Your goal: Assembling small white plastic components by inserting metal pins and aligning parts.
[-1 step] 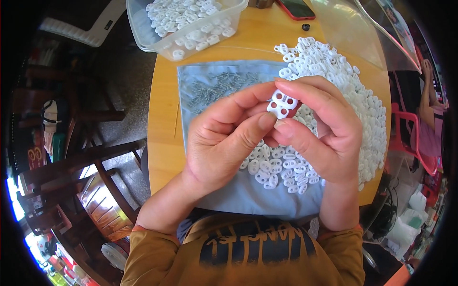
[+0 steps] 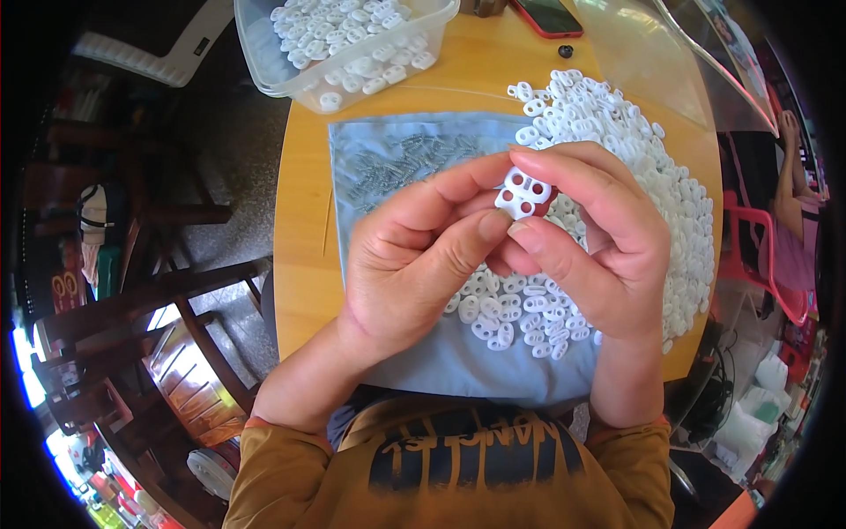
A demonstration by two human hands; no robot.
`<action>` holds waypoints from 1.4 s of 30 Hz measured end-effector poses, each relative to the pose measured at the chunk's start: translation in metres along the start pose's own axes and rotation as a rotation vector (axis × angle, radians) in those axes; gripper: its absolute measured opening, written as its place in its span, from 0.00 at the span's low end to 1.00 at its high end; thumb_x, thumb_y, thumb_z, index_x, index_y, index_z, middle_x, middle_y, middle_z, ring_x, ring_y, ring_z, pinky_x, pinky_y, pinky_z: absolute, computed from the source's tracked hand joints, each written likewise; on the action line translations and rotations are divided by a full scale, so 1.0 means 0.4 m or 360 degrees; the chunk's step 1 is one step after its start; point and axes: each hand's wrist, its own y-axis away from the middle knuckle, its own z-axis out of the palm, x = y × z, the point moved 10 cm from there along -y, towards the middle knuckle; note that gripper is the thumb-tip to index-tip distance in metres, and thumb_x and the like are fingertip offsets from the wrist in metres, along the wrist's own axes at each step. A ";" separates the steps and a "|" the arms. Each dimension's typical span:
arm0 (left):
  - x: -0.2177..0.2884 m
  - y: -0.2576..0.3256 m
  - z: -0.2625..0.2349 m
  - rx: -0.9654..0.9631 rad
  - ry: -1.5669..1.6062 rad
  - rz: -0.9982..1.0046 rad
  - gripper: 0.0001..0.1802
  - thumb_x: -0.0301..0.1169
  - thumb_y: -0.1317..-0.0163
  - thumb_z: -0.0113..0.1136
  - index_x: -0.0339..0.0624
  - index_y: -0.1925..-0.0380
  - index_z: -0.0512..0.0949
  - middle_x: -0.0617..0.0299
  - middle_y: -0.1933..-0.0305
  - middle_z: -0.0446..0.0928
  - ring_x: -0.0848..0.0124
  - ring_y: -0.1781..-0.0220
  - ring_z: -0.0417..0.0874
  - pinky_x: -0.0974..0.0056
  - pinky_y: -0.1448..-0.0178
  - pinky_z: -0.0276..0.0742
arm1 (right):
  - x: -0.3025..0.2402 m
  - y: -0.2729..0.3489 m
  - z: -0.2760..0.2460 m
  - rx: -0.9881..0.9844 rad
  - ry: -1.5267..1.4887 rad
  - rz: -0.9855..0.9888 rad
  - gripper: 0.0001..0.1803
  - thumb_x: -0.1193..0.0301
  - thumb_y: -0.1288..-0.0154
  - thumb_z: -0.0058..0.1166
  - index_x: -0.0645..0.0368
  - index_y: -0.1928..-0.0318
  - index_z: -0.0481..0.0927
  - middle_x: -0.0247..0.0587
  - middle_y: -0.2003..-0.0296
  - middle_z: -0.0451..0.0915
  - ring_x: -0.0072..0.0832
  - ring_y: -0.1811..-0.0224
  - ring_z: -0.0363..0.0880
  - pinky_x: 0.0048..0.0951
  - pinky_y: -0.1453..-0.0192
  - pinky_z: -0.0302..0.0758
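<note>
Between the fingertips of both hands sits a white plastic cord lock [image 2: 526,187], its two parts each showing a pair of holes. My left hand [image 2: 410,260] pinches it from the left with thumb and fingers. From the other side, my right hand [image 2: 612,242] grips it, forefinger over the top and thumb below. Beneath the hands, loose white cord lock parts [image 2: 538,313] lie on a blue-grey cloth [image 2: 476,375]. Many small metal springs [image 2: 397,167] are scattered on the cloth beyond my left hand. A large heap of white parts [image 2: 674,229] spreads along the right.
A clear plastic tub [image 2: 264,66] of white pieces stands at the table's far left. Farther back are a phone [image 2: 551,16] and a small black piece [image 2: 566,52]. Wooden chairs [image 2: 198,379] stand left of the table. At right are a red chair [image 2: 775,273] and another person's arm [image 2: 793,159].
</note>
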 end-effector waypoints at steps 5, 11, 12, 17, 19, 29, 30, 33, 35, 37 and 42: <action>-0.003 0.005 0.008 -0.0130 0.0008 -0.0039 0.20 0.19 0.38 0.47 0.32 0.44 0.64 0.53 0.54 0.74 0.73 0.63 0.79 0.70 0.57 0.78 | -0.006 -0.001 -0.004 -0.0032 0.0057 -0.0036 0.19 0.77 0.45 0.55 0.68 0.51 0.74 0.46 0.57 0.73 0.27 0.58 0.73 0.23 0.53 0.69; 0.009 0.005 0.006 -0.0111 -0.0066 0.0026 0.21 0.19 0.39 0.50 0.32 0.45 0.65 0.53 0.56 0.75 0.73 0.65 0.79 0.71 0.59 0.78 | -0.014 -0.001 0.001 -0.0019 0.0069 -0.0070 0.18 0.75 0.43 0.54 0.68 0.51 0.73 0.47 0.57 0.74 0.27 0.58 0.73 0.23 0.54 0.69; 0.010 0.005 0.005 -0.0110 -0.0068 0.0029 0.21 0.19 0.39 0.50 0.32 0.45 0.65 0.53 0.56 0.75 0.73 0.65 0.79 0.71 0.59 0.78 | -0.015 -0.002 0.002 -0.0017 0.0067 -0.0080 0.18 0.75 0.42 0.54 0.68 0.52 0.74 0.47 0.57 0.74 0.27 0.58 0.73 0.23 0.54 0.69; 0.011 0.007 0.007 -0.0094 -0.0051 0.0025 0.19 0.19 0.40 0.51 0.32 0.47 0.67 0.55 0.60 0.76 0.74 0.66 0.79 0.71 0.59 0.78 | -0.018 -0.004 0.006 -0.0017 0.0110 -0.0104 0.17 0.74 0.41 0.53 0.69 0.52 0.74 0.47 0.58 0.74 0.27 0.59 0.73 0.22 0.55 0.69; 0.012 0.009 0.003 -0.0091 -0.0061 0.0038 0.19 0.19 0.40 0.51 0.32 0.48 0.67 0.55 0.60 0.76 0.74 0.66 0.79 0.71 0.59 0.78 | -0.036 -0.007 0.003 0.0060 0.0120 -0.0272 0.16 0.81 0.44 0.52 0.65 0.53 0.75 0.43 0.64 0.75 0.27 0.68 0.76 0.22 0.66 0.74; 0.021 0.011 0.007 -0.0065 -0.0074 0.0095 0.19 0.21 0.41 0.52 0.32 0.49 0.66 0.48 0.59 0.77 0.67 0.70 0.80 0.69 0.66 0.78 | -0.044 -0.006 0.003 0.0075 0.0057 -0.0360 0.15 0.80 0.42 0.51 0.65 0.53 0.75 0.43 0.64 0.75 0.26 0.69 0.75 0.22 0.67 0.72; 0.022 0.011 0.007 -0.0066 -0.0072 0.0094 0.19 0.21 0.41 0.52 0.32 0.49 0.66 0.48 0.59 0.77 0.67 0.70 0.80 0.69 0.66 0.78 | -0.043 -0.005 -0.001 0.0082 0.0079 -0.0339 0.15 0.80 0.42 0.50 0.65 0.53 0.75 0.43 0.64 0.75 0.26 0.69 0.75 0.21 0.67 0.72; 0.012 0.007 0.007 -0.0084 0.0012 -0.0009 0.18 0.18 0.40 0.51 0.33 0.48 0.67 0.56 0.60 0.76 0.75 0.68 0.78 0.73 0.61 0.77 | -0.038 -0.004 -0.001 0.0106 0.0090 -0.0279 0.14 0.80 0.42 0.50 0.65 0.54 0.76 0.42 0.65 0.76 0.25 0.69 0.75 0.21 0.67 0.71; 0.011 0.007 -0.005 -0.0037 -0.0002 -0.0008 0.18 0.18 0.42 0.51 0.33 0.49 0.67 0.58 0.63 0.76 0.76 0.70 0.77 0.74 0.64 0.76 | -0.030 -0.005 0.003 0.0120 0.0073 -0.0240 0.14 0.80 0.42 0.50 0.65 0.55 0.77 0.42 0.66 0.76 0.25 0.69 0.75 0.21 0.67 0.71; 0.011 0.007 -0.004 -0.0019 -0.0031 -0.0032 0.18 0.17 0.42 0.51 0.33 0.50 0.68 0.59 0.65 0.75 0.77 0.71 0.77 0.74 0.65 0.75 | -0.031 -0.004 -0.002 0.0157 0.0081 -0.0245 0.13 0.81 0.43 0.50 0.65 0.56 0.77 0.42 0.67 0.76 0.25 0.69 0.75 0.21 0.67 0.71; 0.012 0.006 -0.012 0.0068 -0.0124 -0.0045 0.18 0.18 0.45 0.52 0.32 0.53 0.68 0.54 0.66 0.76 0.72 0.75 0.77 0.71 0.73 0.76 | -0.027 -0.002 0.001 0.0179 0.0025 -0.0195 0.13 0.82 0.44 0.50 0.66 0.57 0.77 0.42 0.68 0.76 0.23 0.70 0.74 0.19 0.69 0.72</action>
